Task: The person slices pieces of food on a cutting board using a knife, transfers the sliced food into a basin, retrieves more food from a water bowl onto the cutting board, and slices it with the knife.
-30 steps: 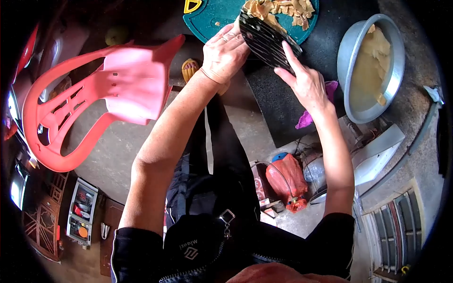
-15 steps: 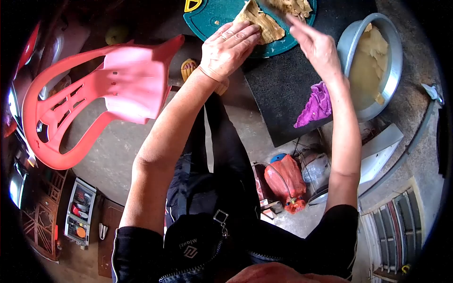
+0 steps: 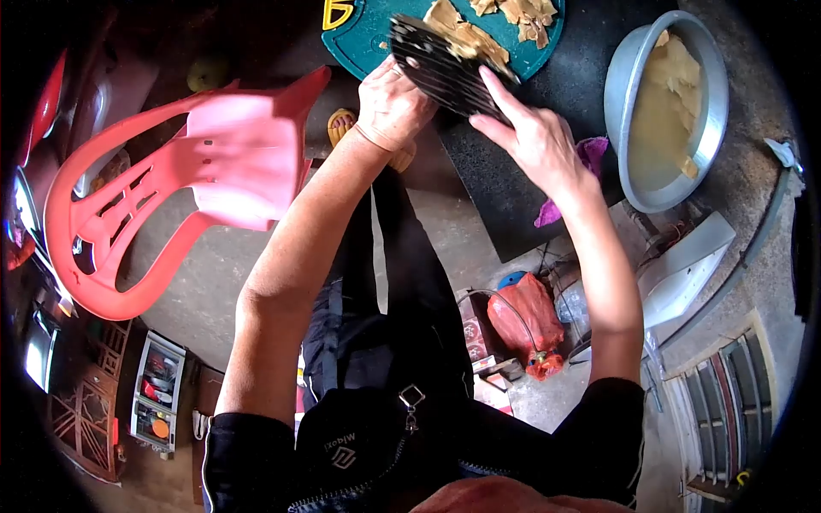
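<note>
My right hand [image 3: 543, 150] grips a wide, dark cleaver [image 3: 449, 73], its forefinger and thumb at the blade's right end. Pale bits cling along the blade's far edge, and streaks of light cross its face. At the other end of the blade is my left hand [image 3: 393, 107], fingers curled in and partly hidden; what they hold, if anything, does not show. Beyond the cleaver, yellowish-tan, sheet-like food pieces [image 3: 528, 15] lie on a green cutting board [image 3: 355, 44] with a yellow handle. The blade covers part of the nearest piece.
Right of the board, a metal basin [image 3: 627, 128] holds cloudy liquid and more pale sheets. A purple cloth [image 3: 592, 154] lies on the dark table [image 3: 492, 197] beneath my right forearm. To the left is a pink plastic chair [image 3: 244, 162]; a red bag [image 3: 523, 316] sits on the floor.
My right hand has come left and nearer, bringing the cleaver's face into full view. My left hand has lifted off the food piece and curled its fingers beside the blade.
</note>
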`<control>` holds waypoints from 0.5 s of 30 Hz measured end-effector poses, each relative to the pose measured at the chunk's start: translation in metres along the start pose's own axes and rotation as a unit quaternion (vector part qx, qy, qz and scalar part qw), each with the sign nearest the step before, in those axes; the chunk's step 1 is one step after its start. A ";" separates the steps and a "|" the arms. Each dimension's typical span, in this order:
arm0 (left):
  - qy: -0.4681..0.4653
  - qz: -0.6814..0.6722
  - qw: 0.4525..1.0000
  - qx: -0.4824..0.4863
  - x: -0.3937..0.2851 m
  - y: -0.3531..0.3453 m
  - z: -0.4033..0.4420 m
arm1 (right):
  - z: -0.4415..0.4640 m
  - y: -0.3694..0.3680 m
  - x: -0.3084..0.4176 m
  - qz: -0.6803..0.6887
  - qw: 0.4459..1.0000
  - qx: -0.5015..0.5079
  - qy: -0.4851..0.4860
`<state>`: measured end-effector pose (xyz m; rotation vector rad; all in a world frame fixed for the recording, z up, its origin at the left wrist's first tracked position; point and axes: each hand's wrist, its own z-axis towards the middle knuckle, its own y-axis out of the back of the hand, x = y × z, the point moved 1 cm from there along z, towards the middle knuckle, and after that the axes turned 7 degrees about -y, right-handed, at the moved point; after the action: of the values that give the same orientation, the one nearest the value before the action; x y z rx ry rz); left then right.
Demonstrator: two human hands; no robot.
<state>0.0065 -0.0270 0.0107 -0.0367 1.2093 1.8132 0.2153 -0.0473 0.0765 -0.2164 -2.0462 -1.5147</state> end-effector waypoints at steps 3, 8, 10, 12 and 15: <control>0.021 0.020 0.999 0.012 -0.002 -0.001 -0.001 | 0.030 -0.017 -0.004 -0.033 0.997 -0.034 0.056; -0.006 0.009 1.000 -0.007 0.000 0.002 0.004 | 0.008 -0.002 -0.003 -0.058 0.998 -0.018 0.015; -0.029 0.023 0.999 -0.006 0.001 0.003 0.007 | -0.020 0.001 -0.011 -0.050 0.998 -0.024 -0.003; -0.016 -0.005 1.000 -0.011 0.000 0.000 0.004 | -0.021 -0.002 -0.016 -0.054 0.996 -0.058 0.038; -0.022 0.006 1.000 -0.021 0.001 0.001 0.005 | 0.002 -0.012 -0.015 -0.048 0.997 -0.051 0.038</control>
<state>0.0075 -0.0230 0.0140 -0.0136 1.1432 1.8399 0.2218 -0.0462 0.0582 -0.0989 -1.9464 -1.6626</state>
